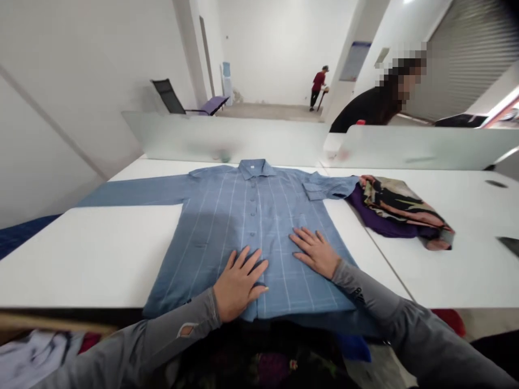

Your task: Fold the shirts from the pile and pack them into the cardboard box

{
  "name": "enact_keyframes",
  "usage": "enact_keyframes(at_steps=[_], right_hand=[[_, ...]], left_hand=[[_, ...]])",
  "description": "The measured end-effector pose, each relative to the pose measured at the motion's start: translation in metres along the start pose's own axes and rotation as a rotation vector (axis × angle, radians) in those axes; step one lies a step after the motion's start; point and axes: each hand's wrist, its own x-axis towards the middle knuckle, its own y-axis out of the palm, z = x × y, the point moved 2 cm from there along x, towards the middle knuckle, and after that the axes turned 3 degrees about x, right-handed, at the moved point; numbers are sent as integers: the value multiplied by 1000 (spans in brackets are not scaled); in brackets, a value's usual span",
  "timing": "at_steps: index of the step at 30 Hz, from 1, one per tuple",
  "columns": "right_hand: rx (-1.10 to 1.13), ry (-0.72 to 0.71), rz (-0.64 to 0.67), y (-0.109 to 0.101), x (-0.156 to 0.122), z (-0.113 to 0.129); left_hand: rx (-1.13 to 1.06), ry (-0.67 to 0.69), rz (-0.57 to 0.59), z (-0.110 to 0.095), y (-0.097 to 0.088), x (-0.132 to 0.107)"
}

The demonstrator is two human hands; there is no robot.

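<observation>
So the blue shirt (279,216) is lying face-up on the white bench (121,259) (collar (265,169) at the far side), left hand (237,285) and right hand (318,252) both spread out flat on it.

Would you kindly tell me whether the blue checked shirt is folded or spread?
Mostly spread: the blue checked shirt lies flat, one sleeve outstretched, the other bunched.

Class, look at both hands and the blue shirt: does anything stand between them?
Nothing visible does. The left hand and the right hand both rest on the front of the shirt, and the patterned cloth lies off to the right.
</observation>
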Motion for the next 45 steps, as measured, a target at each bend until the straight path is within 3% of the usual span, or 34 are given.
enact_keyframes(at_steps=[3, 6, 9, 12, 15, 17, 19, 22, 24, 30, 34, 41, 45], right_hand=[[68, 6, -38, -7, -22, -13], [167, 121, -238, -23, -56, -18], [170, 357, -485, -31, -102, -17], [116, 411, -505, -21, -137, -12], [70, 307, -460, -8, -153, -8], [61, 319, -538, -6, -158, -5], [64, 331, -643, -7, -162, 1], [115, 213, -686, -6, -159, 22], [139, 87, -646, -2, -147, 44], [-39, -203, -311, 17, -87, 115], [-66, -226, -181, 32, -69, 133], [-1, -241, -280, 32, -71, 134], [73, -186, -374, 25, -68, 144]], left_hand=[[-50, 14, 77, -15, -13, -17], [-106, -31, 105, -20, -26, -32], [-85, -224, -25, -9, -32, -50], [53, -427, -164, 7, -25, -70], [165, -437, -150, 11, -11, -80], [196, -411, -173, 6, -7, -82], [187, -408, -274, -4, -8, -81], [141, -372, -398, -24, -10, -76], [148, -321, -388, -38, -8, -70], [241, -345, -334, -62, 3, -57], [230, -347, -314, -69, 3, -56], [169, -324, -328, -68, 6, -57], [-27, -345, -361, -61, 2, -58]])
